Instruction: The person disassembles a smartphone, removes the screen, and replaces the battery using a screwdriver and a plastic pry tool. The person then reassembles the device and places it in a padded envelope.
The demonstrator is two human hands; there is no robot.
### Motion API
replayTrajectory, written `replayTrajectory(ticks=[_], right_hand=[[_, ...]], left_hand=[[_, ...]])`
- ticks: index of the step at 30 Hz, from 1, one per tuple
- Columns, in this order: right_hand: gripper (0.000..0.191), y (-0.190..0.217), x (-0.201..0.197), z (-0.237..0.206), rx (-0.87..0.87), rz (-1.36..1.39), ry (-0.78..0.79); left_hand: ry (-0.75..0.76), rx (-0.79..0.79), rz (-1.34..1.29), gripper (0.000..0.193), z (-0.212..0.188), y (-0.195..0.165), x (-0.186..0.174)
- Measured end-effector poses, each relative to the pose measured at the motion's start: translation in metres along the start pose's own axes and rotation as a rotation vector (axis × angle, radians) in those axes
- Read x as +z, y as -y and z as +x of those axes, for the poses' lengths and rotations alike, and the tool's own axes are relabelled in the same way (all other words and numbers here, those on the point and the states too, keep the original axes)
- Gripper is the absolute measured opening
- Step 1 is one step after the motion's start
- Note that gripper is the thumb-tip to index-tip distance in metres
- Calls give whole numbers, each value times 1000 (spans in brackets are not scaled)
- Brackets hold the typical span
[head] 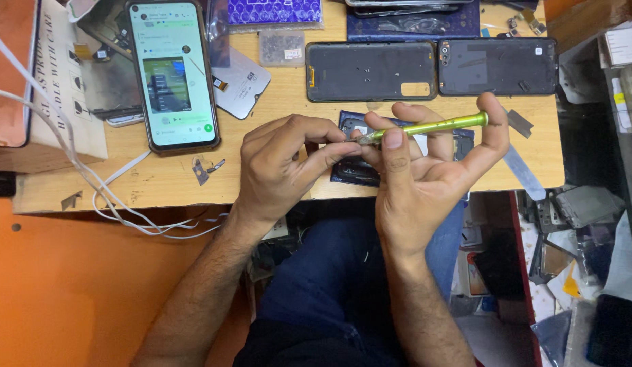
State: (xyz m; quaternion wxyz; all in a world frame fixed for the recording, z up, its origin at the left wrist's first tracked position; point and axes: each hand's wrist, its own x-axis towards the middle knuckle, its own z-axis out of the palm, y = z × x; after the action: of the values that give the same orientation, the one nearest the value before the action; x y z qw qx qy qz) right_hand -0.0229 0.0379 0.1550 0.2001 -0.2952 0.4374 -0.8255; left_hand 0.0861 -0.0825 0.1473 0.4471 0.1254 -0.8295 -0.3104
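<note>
We see our right hand [424,180] holding a slim green screwdriver [431,127] level above the front edge of the wooden surface [275,102]: the thumb presses on the shaft near its metal end, the fingers curl behind it, and the little finger props the far end of the handle, so this grip is clenched on the tool. Our left hand [278,166] meets it from the other side, forefinger and thumb pinched at the silvery tip of the screwdriver; whether a small part sits between those fingertips we cannot tell. Both hands hover just over a dark blue opened phone body [353,173] lying on the surface, partly hidden beneath them. Further back lie two dark grey phone back covers [370,71] side by side, and to the left a smartphone [172,75] rests with its screen lit, tilted slightly. A loose screen panel [244,81] lies just beside it, near a small clear bag of tiny parts [280,47]. White cables [92,183] trail from the left across the surface's edge. A thin metal blade [523,170] lies to the right of our hand. Below the surface we see our lap in blue trousers [329,272].
</note>
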Motion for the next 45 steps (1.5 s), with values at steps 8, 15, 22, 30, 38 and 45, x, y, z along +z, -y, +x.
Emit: replayTrajectory(ticks=[8,15,22,30,38,45], right_hand=[[78,-3,4,-2,22,59,-28],[78,-7,4,-4,24,55,-52],[79,20,-19,15,-133,-221,-29],[89,24,-28,13,13,-446,143],[82,9,-40,4,-124,-568,331],[80,-1,-48,4,-154,-608,378]], left_hand=[[10,-60,1,22,-3,-2,-3],[34,-65,-44,32,1,-2,-5],[56,-44,37,38,9,-12,-14],[183,150,190,23,5,-7,-16],[213,154,230,17,5,2,-16],[221,143,212,13,1,8,-15]])
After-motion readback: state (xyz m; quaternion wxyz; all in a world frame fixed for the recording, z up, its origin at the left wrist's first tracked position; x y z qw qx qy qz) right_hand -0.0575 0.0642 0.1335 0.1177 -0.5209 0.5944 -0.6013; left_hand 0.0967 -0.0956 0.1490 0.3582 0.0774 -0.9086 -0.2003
